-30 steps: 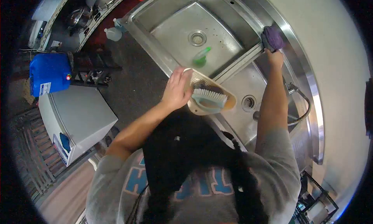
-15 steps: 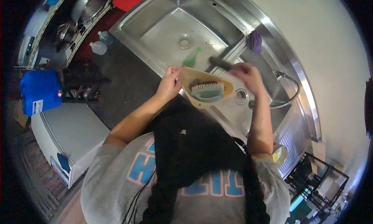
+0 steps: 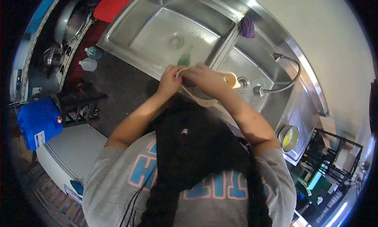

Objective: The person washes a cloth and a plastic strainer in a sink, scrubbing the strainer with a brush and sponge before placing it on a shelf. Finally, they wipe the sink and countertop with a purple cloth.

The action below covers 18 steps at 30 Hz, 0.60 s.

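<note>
Gripping cream caddy (image 3: 233, 78) by rim w/ closed fingers of L hand (image 3: 170, 80), prob. to steady it at front edge of sink (image 3: 136, 61), and covering it w/ half-bent fingers of R hand (image 3: 204, 79), w/ hold hidden, thus impossible to tell.

Wall (image 3: 315, 22): is rising pale, upper right
Floor (image 3: 126, 75): is showing dark, left of centre
Shelf (image 3: 40, 46): is standing upper left
Cabinet (image 3: 76, 144): is standing lower left
Rack (image 3: 338, 138): is standing black, lower right
Light (image 3: 338, 213): is glaring, lower right corner
</note>
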Each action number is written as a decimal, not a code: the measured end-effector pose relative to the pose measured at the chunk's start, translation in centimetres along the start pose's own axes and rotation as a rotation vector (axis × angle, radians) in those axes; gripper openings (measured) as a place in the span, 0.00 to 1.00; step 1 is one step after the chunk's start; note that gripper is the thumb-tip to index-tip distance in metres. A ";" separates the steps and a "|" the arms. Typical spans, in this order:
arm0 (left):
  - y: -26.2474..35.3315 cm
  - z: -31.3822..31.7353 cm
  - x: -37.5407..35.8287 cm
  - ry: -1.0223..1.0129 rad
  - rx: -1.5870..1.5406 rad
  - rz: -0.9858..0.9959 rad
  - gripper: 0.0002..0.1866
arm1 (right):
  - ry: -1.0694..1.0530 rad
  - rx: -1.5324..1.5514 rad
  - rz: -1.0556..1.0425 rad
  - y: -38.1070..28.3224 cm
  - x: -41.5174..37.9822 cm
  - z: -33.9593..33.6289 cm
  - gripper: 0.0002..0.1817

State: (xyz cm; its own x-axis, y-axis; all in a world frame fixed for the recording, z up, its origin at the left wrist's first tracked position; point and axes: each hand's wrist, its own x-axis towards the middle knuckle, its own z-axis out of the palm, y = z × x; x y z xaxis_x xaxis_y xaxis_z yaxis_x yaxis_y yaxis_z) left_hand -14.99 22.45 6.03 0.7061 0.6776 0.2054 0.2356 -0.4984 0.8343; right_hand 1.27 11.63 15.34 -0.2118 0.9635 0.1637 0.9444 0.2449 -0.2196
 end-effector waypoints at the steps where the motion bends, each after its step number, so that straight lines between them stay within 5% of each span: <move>1: -0.5 0.1 0.0 -0.031 -0.017 0.003 0.21 | -0.050 0.038 -0.047 -0.2 0.2 -0.5 0.13; 8: -3.0 0.5 0.9 -0.207 -0.434 -0.244 0.21 | -0.149 0.158 -0.279 2.0 2.9 -0.9 0.13; 9: -1.7 -0.6 1.5 -0.310 -0.432 -0.408 0.21 | -0.147 0.160 -0.270 1.8 2.8 -1.6 0.13; 10: -0.9 -1.1 1.9 -0.411 -0.428 -0.573 0.21 | 0.013 0.146 -0.217 1.6 2.7 -2.4 0.12; 12: -1.3 -1.1 1.8 -0.428 -0.439 -0.577 0.22 | 0.172 0.125 -0.159 1.5 1.5 -3.1 0.11; 14: -1.1 -1.3 2.6 -0.431 -0.453 -0.561 0.23 | 0.329 0.345 0.190 2.1 -0.9 -3.5 0.21; 16: -0.2 -1.6 2.7 -0.493 -0.426 -0.552 0.24 | 0.516 0.524 0.536 1.9 -5.1 -2.1 0.15; 18: 0.2 -1.6 2.7 -0.537 -0.494 -0.644 0.25 | 0.644 0.451 0.614 2.6 -10.6 0.3 0.09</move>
State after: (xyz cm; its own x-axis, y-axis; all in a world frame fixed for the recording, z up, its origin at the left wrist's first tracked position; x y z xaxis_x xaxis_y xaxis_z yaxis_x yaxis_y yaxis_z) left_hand -14.12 25.05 7.52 0.7797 0.3429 -0.5238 0.4631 0.2471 0.8512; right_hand 5.85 2.11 12.74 0.5843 0.7270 0.3605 0.6324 -0.1295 -0.7638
